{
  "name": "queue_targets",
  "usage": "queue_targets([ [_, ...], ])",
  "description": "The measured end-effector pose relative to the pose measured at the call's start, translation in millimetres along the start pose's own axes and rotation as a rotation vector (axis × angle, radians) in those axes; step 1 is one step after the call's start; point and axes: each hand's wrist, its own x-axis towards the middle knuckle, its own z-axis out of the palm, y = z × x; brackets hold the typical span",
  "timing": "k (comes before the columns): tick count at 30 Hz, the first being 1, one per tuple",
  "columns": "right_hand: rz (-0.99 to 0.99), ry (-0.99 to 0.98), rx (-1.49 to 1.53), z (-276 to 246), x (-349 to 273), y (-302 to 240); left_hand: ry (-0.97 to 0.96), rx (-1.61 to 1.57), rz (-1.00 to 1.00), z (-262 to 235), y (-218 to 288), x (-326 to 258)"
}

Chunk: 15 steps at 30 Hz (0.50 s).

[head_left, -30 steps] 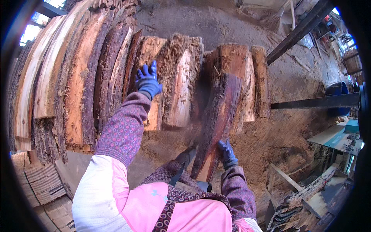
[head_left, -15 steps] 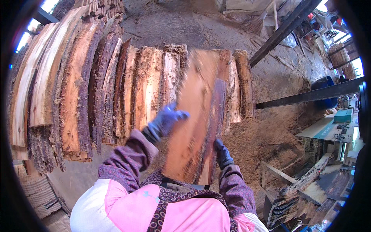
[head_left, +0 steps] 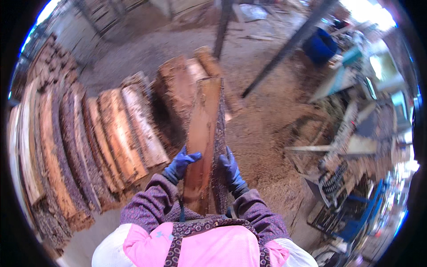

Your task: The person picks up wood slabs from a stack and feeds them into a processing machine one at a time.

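Note:
A long rough-sawn wooden slab point(head_left: 202, 129) stands out in front of my body, its pale orange face toward the left and dark bark along its right side. My left hand point(head_left: 181, 164), in a blue glove, is closed on its left edge with the thumb over the face. Gripping the bark side is my right hand point(head_left: 231, 170), gloved too; its fingers are partly hidden. Whether a second piece lies behind the slab, I cannot tell. Beyond it, blurred, are more slabs point(head_left: 178, 84) at the end of the row.
Several bark-edged slabs point(head_left: 118, 133) lie side by side to the left. Dark posts point(head_left: 284, 49) cross the far side, with a blue barrel point(head_left: 319, 46) behind them. On the right stands a machine with a chain point(head_left: 334, 178) and a blue frame point(head_left: 362, 209). Sawdust point(head_left: 267, 151) covers the floor.
My view and body have turned to the right. The slab, tilted before, is now more upright and centred between my hands. My left hand has moved from over its face to its edge.

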Motion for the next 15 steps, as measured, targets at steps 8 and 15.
queue_targets([
  [8, -0.456, 0.163, 0.166, -137.2, -165.5, -52.9, -0.488, 0.331, -0.012, 187.2, -19.1, -69.2],
  [15, -0.587, 0.568, 0.307, -259.5, -370.5, 1.5, -0.65, 0.514, -0.22, 290.0, -207.9, -89.3],
])
